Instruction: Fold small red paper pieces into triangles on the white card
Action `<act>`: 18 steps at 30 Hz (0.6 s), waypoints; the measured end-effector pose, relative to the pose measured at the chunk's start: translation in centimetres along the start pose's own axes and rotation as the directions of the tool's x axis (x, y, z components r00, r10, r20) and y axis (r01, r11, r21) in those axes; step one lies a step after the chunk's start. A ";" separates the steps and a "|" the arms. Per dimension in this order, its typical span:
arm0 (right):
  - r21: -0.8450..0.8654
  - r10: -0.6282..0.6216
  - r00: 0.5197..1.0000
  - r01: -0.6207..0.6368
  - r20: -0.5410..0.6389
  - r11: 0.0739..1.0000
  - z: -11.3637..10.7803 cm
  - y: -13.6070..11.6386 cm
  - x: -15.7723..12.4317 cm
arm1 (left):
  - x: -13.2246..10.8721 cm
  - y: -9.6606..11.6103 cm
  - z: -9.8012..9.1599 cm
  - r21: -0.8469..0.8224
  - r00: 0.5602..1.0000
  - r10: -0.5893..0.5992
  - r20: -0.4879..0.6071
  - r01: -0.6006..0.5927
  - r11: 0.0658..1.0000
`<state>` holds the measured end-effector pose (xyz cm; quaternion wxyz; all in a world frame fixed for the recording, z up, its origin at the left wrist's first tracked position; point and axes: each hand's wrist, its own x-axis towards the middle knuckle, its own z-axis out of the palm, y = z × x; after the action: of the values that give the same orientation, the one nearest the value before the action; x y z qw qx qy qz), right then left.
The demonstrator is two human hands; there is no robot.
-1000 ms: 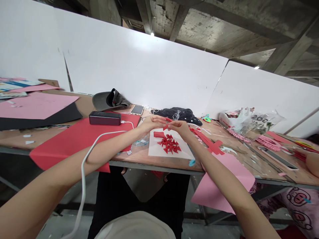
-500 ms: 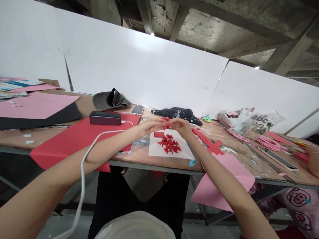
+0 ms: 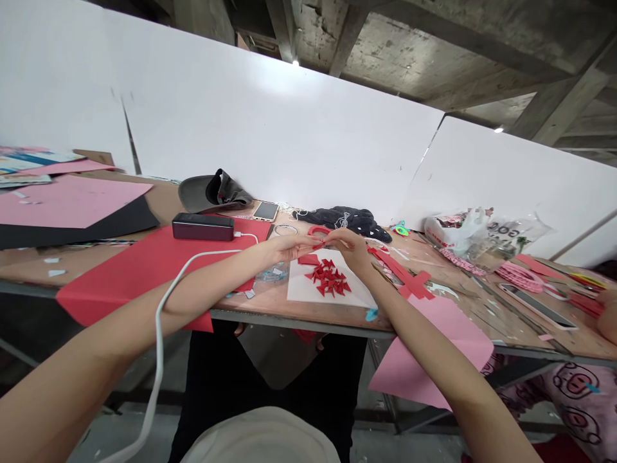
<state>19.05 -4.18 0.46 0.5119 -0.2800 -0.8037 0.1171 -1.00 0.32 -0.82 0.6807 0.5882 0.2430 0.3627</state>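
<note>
My left hand (image 3: 295,246) and my right hand (image 3: 348,243) meet above the far edge of a white sheet (image 3: 301,292). Between their fingertips is a small piece of red paper (image 3: 318,245); its folds are too small to make out. Both hands are closed on it. Below them, a heap of small folded red paper triangles (image 3: 330,279) lies on the sheet. A flat red paper piece (image 3: 307,259) rests at the sheet's upper left. Just behind my fingers shows a red ring-shaped thing (image 3: 315,230), partly hidden.
A black power bank (image 3: 203,227) with a white cable (image 3: 161,321) sits on red paper (image 3: 144,270) at left. Behind are a cap (image 3: 207,191), a phone (image 3: 265,211) and dark cloth (image 3: 344,220). Red strips (image 3: 400,270) and pink paper (image 3: 434,347) lie right; another person's hand (image 3: 608,312) is far right.
My fingers have shifted slightly on the red paper, which now shows less and lies flatter between them. The red ring behind is more visible. The other person's hand has moved slightly.
</note>
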 end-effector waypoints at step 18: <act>-0.004 -0.056 0.998 0.056 -0.034 0.998 0.4 0.3 -0.2 | 0.0 1.0 1.0 -0.307 0.973 -0.227 -0.046 0.203 0.930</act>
<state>18.83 -4.03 0.01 0.5281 -0.2600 -0.8026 0.0967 -0.45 -0.26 0.37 0.7874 0.4325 0.2753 0.3422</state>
